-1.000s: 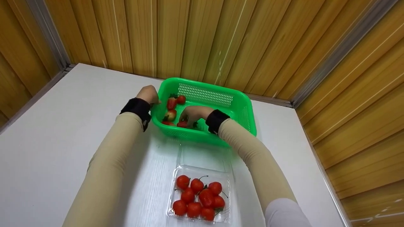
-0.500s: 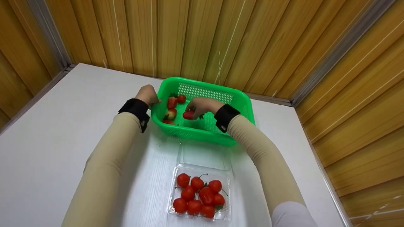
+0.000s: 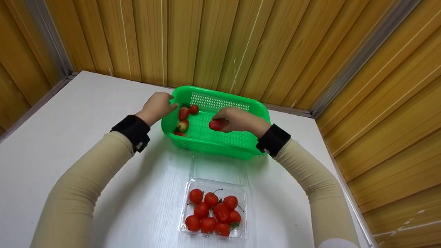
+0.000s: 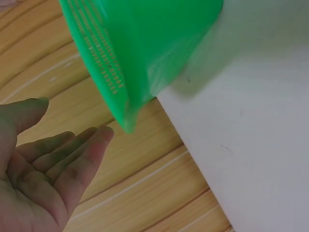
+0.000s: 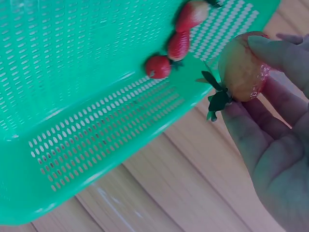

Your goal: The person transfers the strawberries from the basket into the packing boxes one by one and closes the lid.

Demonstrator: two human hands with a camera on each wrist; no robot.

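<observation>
My right hand [image 3: 239, 120] pinches a strawberry [image 5: 242, 67] between thumb and fingers, above the green basket [image 3: 220, 146]. In the right wrist view its pale side and green leaves show. Just off the basket's left end, my left hand [image 3: 156, 106] holds nothing; the left wrist view shows its palm and spread fingers [image 4: 79, 166] beside the rim. Several red fruits lie along the left end inside the basket, among them a strawberry [image 3: 183, 113], a paler strawberry [image 3: 182, 125] and a small round one [image 3: 194, 109].
Nearer to me, a clear plastic clamshell box [image 3: 184, 210] holds several red fruits, some with stems, one a strawberry [image 3: 221, 212]. Its transparent lid [image 3: 218, 168] lies open toward the basket. Wood-patterned walls [image 3: 206, 41] border the white table [image 3: 113, 93].
My right hand has picked the strawberry off the basket floor, lifting it up and to the right. The left hand has let go of the basket's rim and drawn back slightly.
</observation>
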